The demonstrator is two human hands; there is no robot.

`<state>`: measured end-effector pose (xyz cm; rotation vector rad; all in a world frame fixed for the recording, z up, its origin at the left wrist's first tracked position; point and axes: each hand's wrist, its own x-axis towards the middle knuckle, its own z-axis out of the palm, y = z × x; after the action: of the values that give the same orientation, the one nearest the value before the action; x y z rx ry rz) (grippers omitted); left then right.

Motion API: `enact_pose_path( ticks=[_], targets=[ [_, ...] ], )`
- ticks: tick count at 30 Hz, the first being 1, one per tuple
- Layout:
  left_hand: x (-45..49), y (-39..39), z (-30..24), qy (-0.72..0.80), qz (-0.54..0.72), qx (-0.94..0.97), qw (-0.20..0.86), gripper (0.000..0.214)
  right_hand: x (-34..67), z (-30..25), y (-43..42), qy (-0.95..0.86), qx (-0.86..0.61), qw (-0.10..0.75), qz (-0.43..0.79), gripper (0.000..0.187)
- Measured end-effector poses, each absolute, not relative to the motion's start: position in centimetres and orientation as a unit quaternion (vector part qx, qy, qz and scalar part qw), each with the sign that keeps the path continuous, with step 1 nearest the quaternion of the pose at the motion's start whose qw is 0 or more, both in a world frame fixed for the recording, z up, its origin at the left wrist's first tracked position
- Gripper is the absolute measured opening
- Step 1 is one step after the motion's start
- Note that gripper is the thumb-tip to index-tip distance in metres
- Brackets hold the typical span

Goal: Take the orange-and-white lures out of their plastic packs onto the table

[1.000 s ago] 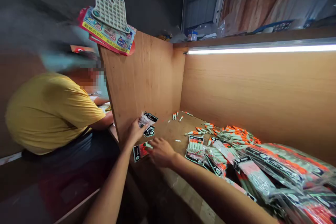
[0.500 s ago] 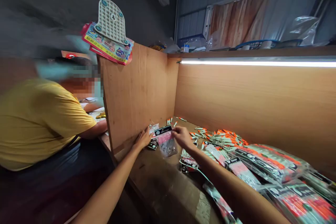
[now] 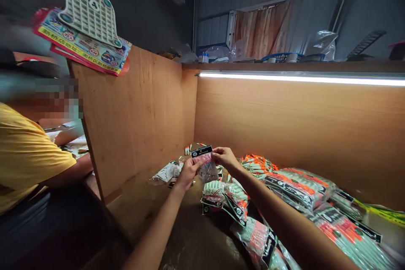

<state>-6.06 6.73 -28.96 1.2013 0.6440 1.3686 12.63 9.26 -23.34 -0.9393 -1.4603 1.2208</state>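
Left hand and right hand both pinch 1 small clear bag above the bench, beside filled packets.

Both hands meet above the middle of the counter: the left hand and the right hand hold a small packet between them, left and right of it. Below and right of the packet lie filled packets, running on in a row of bundles along the back wall, with loose lures behind them. A side partition stands left of the counter, a stack of cards on its top edge, empty bags at its foot, and another person beyond it.
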Motion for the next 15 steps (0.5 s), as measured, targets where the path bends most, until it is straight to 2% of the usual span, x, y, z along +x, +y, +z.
enact_pose_path(
  ticks=[3,6,9,13,15],
  targets=[
    [-3.7,7.7,-29.4,0.228,0.67,0.389,0.589,0.044,14.0,-24.0,8.9,-0.644,-0.418,0.474,0.431,0.04],
    [-3.4,8.3,-30.2,0.215,0.71,0.32,0.589,0.042,15.6,-24.8,8.1,-0.732,-0.428,0.402,0.346,0.038],
    [-3.5,8.1,-30.5,0.206,0.716,0.334,0.578,0.041,15.9,-25.4,7.4,-0.772,-0.451,0.351,0.278,0.029],
    [-3.5,7.7,-30.7,0.223,0.72,0.383,0.534,0.042,15.0,-25.2,7.2,-0.766,-0.497,0.358,0.198,0.015],
    [-3.6,7.7,-31.0,0.246,0.721,0.406,0.504,0.041,14.7,-24.9,7.4,-0.774,-0.489,0.359,0.181,0.014]
  ],
)
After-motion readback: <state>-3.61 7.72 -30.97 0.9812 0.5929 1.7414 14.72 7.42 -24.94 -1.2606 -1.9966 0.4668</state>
